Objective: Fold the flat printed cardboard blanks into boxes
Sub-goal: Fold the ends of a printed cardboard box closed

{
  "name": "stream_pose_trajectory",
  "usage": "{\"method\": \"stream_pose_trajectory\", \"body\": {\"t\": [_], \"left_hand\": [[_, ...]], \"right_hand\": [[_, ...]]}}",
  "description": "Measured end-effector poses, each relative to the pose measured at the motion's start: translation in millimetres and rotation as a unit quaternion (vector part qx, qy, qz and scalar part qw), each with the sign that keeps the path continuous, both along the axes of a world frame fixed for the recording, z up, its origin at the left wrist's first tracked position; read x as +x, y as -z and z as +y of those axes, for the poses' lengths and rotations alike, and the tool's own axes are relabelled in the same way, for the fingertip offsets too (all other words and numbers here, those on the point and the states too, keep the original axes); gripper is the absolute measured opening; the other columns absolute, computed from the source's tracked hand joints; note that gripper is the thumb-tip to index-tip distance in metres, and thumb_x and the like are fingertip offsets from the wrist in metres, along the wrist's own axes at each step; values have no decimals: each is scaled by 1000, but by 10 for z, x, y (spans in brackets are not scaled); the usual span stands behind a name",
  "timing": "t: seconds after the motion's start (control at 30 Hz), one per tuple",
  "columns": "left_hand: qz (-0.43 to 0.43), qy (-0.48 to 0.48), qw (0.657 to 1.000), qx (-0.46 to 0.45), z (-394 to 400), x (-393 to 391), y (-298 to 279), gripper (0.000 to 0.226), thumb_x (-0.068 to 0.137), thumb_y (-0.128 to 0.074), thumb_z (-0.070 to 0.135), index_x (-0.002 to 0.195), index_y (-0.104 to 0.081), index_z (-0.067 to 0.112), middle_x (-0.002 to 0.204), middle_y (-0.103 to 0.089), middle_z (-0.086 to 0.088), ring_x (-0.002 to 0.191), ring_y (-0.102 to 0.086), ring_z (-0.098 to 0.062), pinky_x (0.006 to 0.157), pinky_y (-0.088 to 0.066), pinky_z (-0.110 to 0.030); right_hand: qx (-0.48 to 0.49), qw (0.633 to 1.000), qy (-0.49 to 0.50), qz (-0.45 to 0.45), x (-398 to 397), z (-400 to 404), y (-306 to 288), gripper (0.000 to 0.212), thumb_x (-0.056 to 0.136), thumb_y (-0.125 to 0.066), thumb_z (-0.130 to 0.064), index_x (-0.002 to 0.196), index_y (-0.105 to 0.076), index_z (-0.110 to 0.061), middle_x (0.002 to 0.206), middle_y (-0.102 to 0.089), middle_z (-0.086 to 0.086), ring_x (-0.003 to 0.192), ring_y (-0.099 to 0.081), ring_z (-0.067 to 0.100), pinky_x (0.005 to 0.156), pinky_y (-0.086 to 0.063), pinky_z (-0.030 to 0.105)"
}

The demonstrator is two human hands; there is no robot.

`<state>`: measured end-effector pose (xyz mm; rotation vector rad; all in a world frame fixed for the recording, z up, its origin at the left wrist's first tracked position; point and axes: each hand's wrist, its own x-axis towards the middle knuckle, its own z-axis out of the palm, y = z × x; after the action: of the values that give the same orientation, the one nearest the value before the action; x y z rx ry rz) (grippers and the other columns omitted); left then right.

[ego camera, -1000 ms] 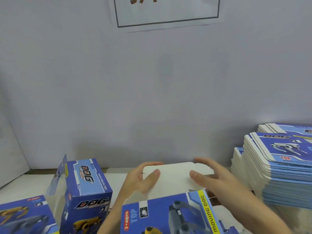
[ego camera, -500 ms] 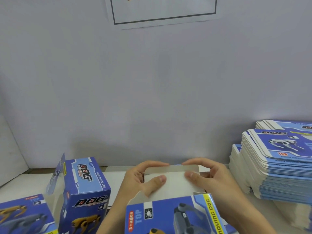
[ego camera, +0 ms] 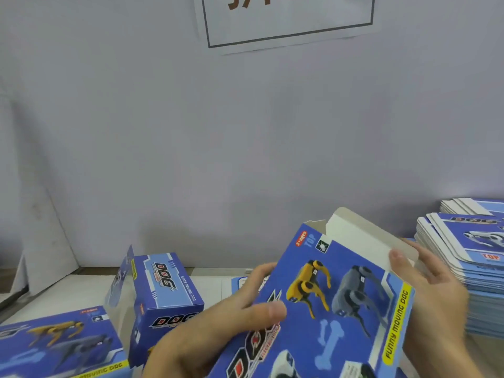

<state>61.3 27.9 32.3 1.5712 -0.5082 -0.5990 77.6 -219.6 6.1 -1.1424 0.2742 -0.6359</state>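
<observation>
Both hands grip the blue box [ego camera: 335,304]: left hand [ego camera: 218,320] thumb on front, right hand [ego camera: 433,293] pinching the white flap [ego camera: 360,238] (flap raised).

Illumination is even and soft; right hand [ego camera: 433,293] shows motion blur (frame edges bow from wide-angle distortion).

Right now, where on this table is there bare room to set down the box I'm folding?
The bare patch of table lies at the back left, between the leaning white board and the upright box. The front left is taken by a lying box, and the right by the blank stack. Your left hand, right hand and box in progress fill the centre.
</observation>
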Motion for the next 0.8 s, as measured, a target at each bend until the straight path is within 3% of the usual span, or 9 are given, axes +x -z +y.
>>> {"method": "stream_pose_trajectory", "body": {"t": [0.1,0.23,0.3,0.37,0.43,0.5,0.6,0.7,0.8], "left_hand": [[56,14,995,77,191,-43,-59,60,85,-69,23,127,-33,46,110,-74,17,101,-71,-5,83,-55,-20],[60,-6,997,56,233,-92,-159,60,79,-73,28,124,-41,49,111,-75,12,102,-72,-9,86,-57,-26],[34,-16,999,39,212,-150,-173,62,73,-80,33,122,-51,59,120,-72,9,110,-70,-14,93,-57,-31],[-49,-70,996,-24,132,-170,-197,59,69,-82,31,116,-60,61,118,-72,14,108,-70,-14,86,-58,-27],[-138,-244,947,-156,97,-106,-203,75,67,-88,30,133,-56,45,116,-73,7,109,-69,-21,88,-58,-39],[-153,-389,856,-304,199,-45,-225,112,54,-88,55,151,-36,33,139,-60,-1,127,-57,-27,109,-42,-52],[-118,-431,834,-323,345,-45,-233,153,20,-79,85,155,-24,40,155,-37,21,134,-45,-5,115,-28,-38],[-117,-388,894,-192,286,-23,-178,92,62,-84,48,144,-48,25,133,-64,14,124,-58,-3,96,-50,-26],[-192,-352,903,152,154,49,-76,58,81,-74,50,134,-51,41,138,-54,19,134,-47,-3,103,-41,-21]], "right_hand": [[15,1000,3,-18,35,32,9,12,98,-64,-20,108,-70,-24,82,-75,-5,67,-71,11,51,-57,26],[151,987,-47,3,92,47,95,34,98,-58,-40,124,-69,-21,112,-72,6,101,-69,28,92,-52,48],[199,978,-67,-2,96,31,177,39,95,-58,-47,120,-72,-21,105,-74,6,88,-73,22,80,-57,40],[188,974,-128,-5,81,38,226,35,83,-62,-54,93,-81,-27,84,-76,4,65,-73,17,60,-58,26],[131,977,-168,22,49,79,253,36,77,-60,-55,87,-80,-27,84,-78,8,69,-75,22,62,-57,30],[76,980,-179,46,71,88,290,36,98,-42,-45,104,-73,-27,99,-77,15,87,-73,33,74,-48,41],[35,976,-208,63,105,126,326,34,105,-35,-37,124,-60,-24,108,-73,19,96,-66,40,75,-43,44],[5,967,-240,89,130,159,337,31,106,-36,-33,127,-56,-22,106,-70,20,90,-63,40,74,-42,44],[5,961,-257,105,156,182,329,30,106,-37,-29,127,-56,-18,102,-69,21,85,-62,38,71,-41,43]]}}
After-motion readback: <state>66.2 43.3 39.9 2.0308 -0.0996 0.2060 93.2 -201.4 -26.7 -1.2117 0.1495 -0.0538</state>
